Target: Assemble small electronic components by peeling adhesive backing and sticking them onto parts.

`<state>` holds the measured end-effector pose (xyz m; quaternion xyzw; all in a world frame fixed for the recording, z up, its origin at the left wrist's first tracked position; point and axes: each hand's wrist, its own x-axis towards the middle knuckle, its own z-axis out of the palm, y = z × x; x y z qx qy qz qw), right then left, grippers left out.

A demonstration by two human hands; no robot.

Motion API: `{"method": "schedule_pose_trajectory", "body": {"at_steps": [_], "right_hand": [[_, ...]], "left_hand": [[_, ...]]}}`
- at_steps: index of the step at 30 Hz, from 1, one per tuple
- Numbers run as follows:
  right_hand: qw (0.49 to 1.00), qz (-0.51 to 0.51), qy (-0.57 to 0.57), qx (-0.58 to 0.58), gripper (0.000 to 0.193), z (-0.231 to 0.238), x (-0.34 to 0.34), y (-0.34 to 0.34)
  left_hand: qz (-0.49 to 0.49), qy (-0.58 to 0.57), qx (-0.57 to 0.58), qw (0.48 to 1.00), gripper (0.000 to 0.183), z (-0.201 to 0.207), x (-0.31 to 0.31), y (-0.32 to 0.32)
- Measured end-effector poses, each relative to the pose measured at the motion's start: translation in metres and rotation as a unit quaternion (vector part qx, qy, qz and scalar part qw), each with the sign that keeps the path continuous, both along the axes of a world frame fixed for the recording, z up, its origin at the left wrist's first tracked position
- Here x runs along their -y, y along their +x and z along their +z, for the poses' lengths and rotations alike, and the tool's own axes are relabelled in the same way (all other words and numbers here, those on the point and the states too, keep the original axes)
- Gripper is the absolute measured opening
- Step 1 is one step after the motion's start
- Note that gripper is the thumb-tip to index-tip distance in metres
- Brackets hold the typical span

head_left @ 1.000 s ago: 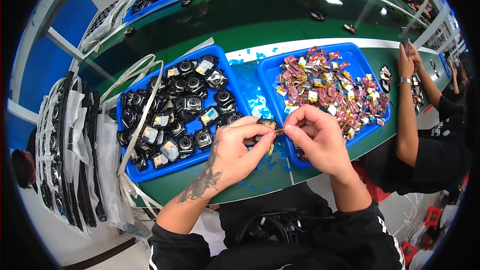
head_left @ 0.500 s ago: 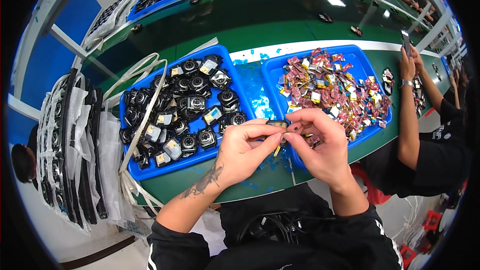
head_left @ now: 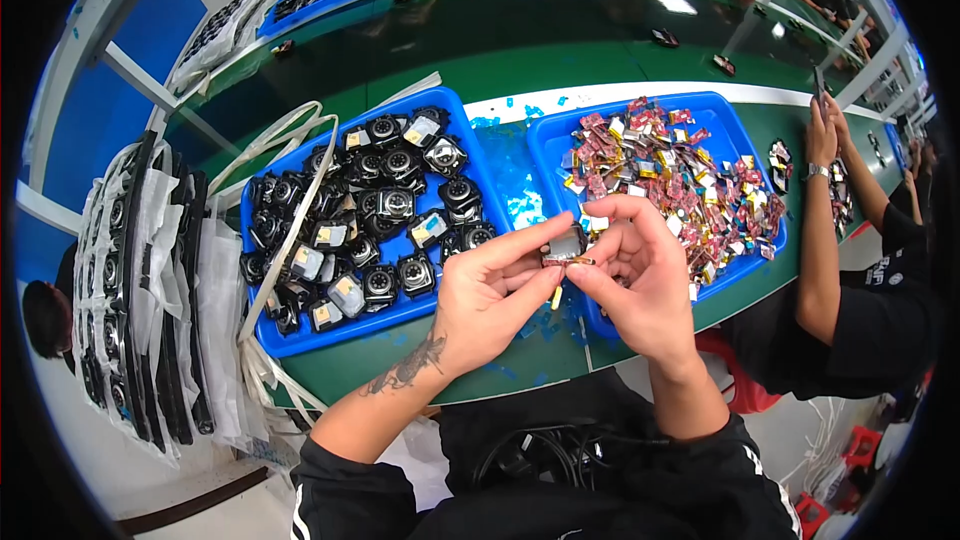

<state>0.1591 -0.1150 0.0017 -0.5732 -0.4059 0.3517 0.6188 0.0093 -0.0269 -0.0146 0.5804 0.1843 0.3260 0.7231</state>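
Between my two hands is a small dark smartwatch case (head_left: pixel 566 246), held above the gap between two blue trays. My left hand (head_left: pixel 492 290) is closed on its left side, with thumb and index finger at its edges. My right hand (head_left: pixel 645 285) is curled at its right side, the thumb against the lower edge and the index finger near the top. A thin yellow strip (head_left: pixel 557 297) hangs below the case. The left tray (head_left: pixel 480 155) holds many black watch cases (head_left: pixel 395 205). In the right tray (head_left: pixel 735 125) lies a heap of small red circuit boards with yellow and silver parts (head_left: pixel 640 155).
A green conveyor belt (head_left: pixel 450 35) with scattered small parts runs beyond the trays. White strapping (head_left: pixel 300 230) crosses the left tray. Stacked trays of watch parts in plastic wrap (head_left: pixel 130 290) stand at left. A co-worker at right holds a phone (head_left: pixel 819 88).
The case has tilted up between my fingers, and my right index finger has lifted toward its top. Parts on the belt have shifted right. The co-worker's phone has turned.
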Motion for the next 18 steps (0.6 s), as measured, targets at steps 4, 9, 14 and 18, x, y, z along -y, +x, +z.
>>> {"method": "schedule_pose_trajectory", "body": {"at_steps": [4,9,14,18], "right_hand": [[0.999,0.008,-0.034,0.033,0.047,0.007,-0.001,0.005],[0.997,0.035,-0.045,0.050,0.050,0.012,-0.003,0.010],[0.997,0.037,-0.053,0.054,0.051,0.008,-0.002,0.010],[0.995,-0.003,-0.040,0.095,0.054,0.006,-0.003,0.007]], "left_hand": [[-0.027,-0.019,-0.016,0.999,0.039,0.002,-0.002,-0.001],[-0.012,-0.005,-0.024,1.000,0.039,0.002,0.000,-0.001],[0.003,-0.012,-0.014,1.000,0.036,-0.001,0.003,0.002],[0.008,-0.007,-0.009,1.000,0.035,0.000,0.008,0.003]]}}
